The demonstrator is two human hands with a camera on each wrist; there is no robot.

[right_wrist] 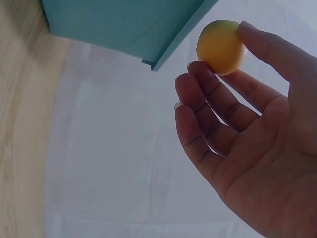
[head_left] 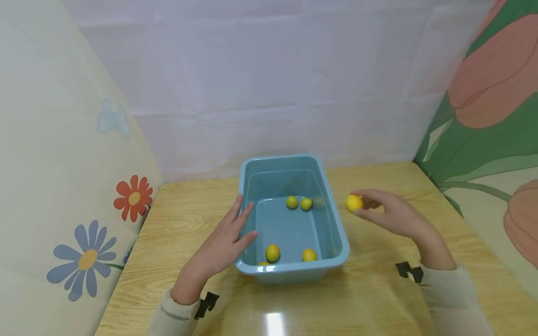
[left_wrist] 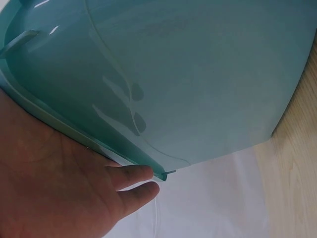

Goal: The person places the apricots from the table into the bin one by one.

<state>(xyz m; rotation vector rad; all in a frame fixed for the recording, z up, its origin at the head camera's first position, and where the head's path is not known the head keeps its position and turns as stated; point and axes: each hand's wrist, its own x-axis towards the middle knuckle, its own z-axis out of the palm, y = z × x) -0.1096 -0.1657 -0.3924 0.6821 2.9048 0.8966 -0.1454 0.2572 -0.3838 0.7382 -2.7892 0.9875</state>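
Note:
A light blue plastic bin [head_left: 294,268] stands on the table with several small yellow-green and yellow-orange citrus fruits [head_left: 272,253] on its floor. My left hand [head_left: 224,240] rests on the bin's left rim, fingers extended. From below, the left wrist view shows that palm [left_wrist: 54,183] against the rim and the bin's outer wall [left_wrist: 213,89]. Right of the bin and apart from it, my right hand [head_left: 392,212] pinches one citrus fruit [head_left: 354,204] between thumb and fingertips. Seen in the right wrist view, this fruit [right_wrist: 220,47] is held up near the bin's rim.
The wooden table [head_left: 180,214] runs under everything. A white sheet [head_left: 269,84] hangs at the back. Panels with printed flowers [head_left: 86,261] flank the left side, and a tulip-patterned panel [head_left: 491,79] the right.

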